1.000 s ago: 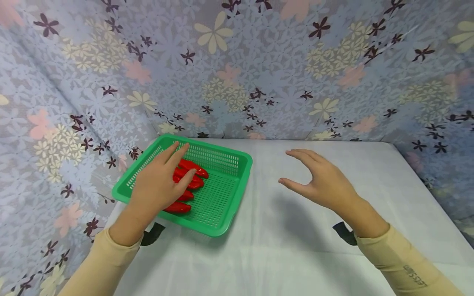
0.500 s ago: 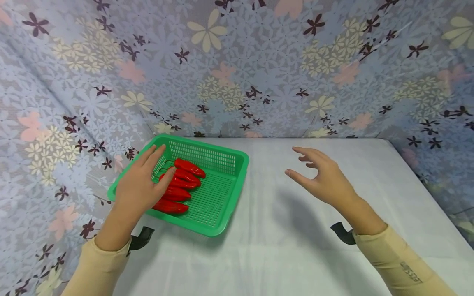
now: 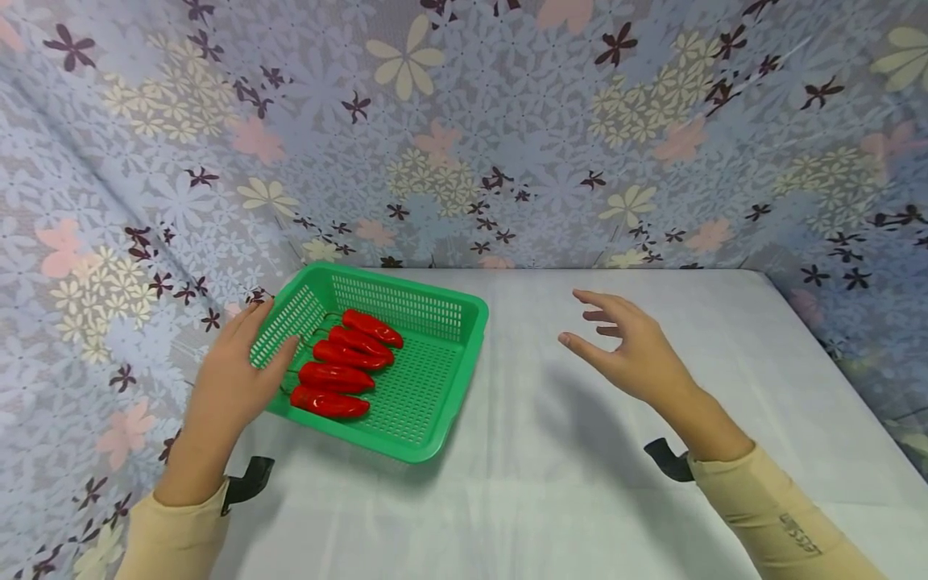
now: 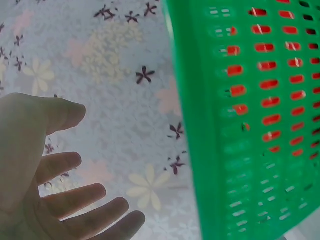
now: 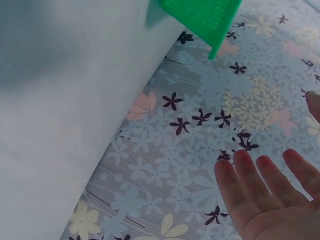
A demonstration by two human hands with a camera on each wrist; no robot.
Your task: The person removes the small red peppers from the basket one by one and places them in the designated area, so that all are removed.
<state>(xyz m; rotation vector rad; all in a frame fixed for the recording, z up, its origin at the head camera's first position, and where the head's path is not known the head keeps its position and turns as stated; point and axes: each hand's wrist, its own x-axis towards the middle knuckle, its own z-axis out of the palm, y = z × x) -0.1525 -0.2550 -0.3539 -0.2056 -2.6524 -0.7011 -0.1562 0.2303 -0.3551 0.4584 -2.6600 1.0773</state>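
Neither grip holds anything. The left hand has its fingers straight and loosely spread, resting against the outer left wall of the green basket; from the left wrist view the palm faces the perforated wall, though I cannot tell whether skin actually touches plastic. Just past those fingertips, inside the basket, lie four red peppers, side by side in a row, their shapes showing red through the slots. The right hand hovers above the white surface, well apart from the basket, its grip wide and relaxed, fingers slightly bent and the thumb pointing toward the basket. The right wrist view shows the straight fingers against the floral cloth, with a corner of the basket far off beyond them. That flowered cloth stands behind and to both sides of the surface. Each forearm wears a beige sleeve with a dark strap at the wrist.
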